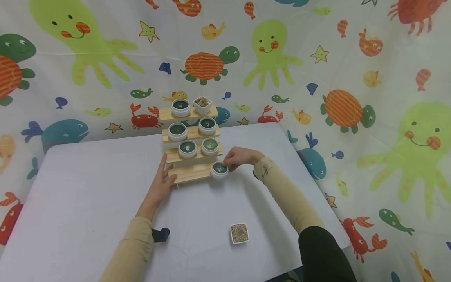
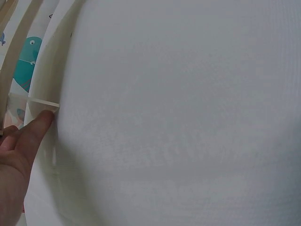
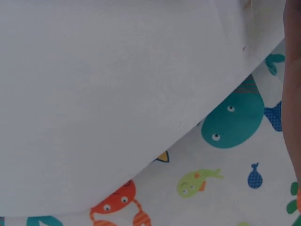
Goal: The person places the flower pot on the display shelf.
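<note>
A stepped display stand with light wooden shelves (image 1: pixel 192 172) stands on the white table. My right hand (image 1: pixel 243 156) pinches the right rim of a small round white jar (image 1: pixel 220 171) with a dark green top, at the right end of the lowest shelf. The left hand (image 1: pixel 163 186) rests against the stand's left end, fingers fairly straight along its side and thumb near the lowest shelf. In the left wrist view, a fingertip (image 2: pixel 46 117) touches a clear, thin side piece (image 2: pixel 44 101). The right wrist view shows only an edge of skin; its fingers are out of frame.
Several similar jars (image 1: pixel 188 149) sit on the upper shelves, with a square white dish (image 1: pixel 202 105) of dried bits at the top. Another square dish (image 1: pixel 239 233) of brownish grains lies on the table (image 1: pixel 95 203) in front. A patterned sea-animal curtain (image 1: pixel 225 35) hangs behind.
</note>
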### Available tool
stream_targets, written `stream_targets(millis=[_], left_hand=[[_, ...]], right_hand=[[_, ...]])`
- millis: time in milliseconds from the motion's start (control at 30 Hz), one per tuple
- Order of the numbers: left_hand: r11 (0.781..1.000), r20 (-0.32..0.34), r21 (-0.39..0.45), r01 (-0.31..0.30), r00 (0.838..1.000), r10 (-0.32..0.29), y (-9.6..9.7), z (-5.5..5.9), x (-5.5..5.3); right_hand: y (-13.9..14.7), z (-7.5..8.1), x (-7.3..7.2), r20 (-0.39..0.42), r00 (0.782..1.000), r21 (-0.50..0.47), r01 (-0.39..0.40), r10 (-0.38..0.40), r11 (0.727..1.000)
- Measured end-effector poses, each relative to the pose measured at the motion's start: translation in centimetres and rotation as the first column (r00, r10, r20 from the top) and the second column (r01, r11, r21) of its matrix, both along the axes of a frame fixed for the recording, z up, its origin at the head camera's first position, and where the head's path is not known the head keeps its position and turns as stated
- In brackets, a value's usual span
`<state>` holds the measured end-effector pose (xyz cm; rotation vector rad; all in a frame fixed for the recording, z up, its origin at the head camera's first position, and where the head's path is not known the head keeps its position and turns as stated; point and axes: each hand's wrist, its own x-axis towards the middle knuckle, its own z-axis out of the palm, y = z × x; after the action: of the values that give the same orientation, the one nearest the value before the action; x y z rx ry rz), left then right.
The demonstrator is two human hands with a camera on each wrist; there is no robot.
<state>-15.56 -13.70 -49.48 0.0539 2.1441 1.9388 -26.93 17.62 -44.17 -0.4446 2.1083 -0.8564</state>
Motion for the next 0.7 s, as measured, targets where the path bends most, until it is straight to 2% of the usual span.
stream_targets(millis=[167,333,700], left_hand=[[1.0,0.003,-0.004,0.005,1.0,-0.005,0.0,-0.1,-0.1],[1.0,0.005,0.0,0.007,1.0,-0.007,0.0,0.0,-0.1],[1.0,0.007,0.004,0.01,1.0,-0.01,-0.1,0.0,0.0]], right_hand=[[-0.8,0.4,0.4,-0.026,0.996,0.02,0.089,-0.088,0.996],[-1.5,0.5,0.9,-0.076,0.981,0.058,0.18,-0.176,0.982],[-2.4,1.0,1.8,-0.069,0.949,0.044,0.312,-0.309,0.949]])
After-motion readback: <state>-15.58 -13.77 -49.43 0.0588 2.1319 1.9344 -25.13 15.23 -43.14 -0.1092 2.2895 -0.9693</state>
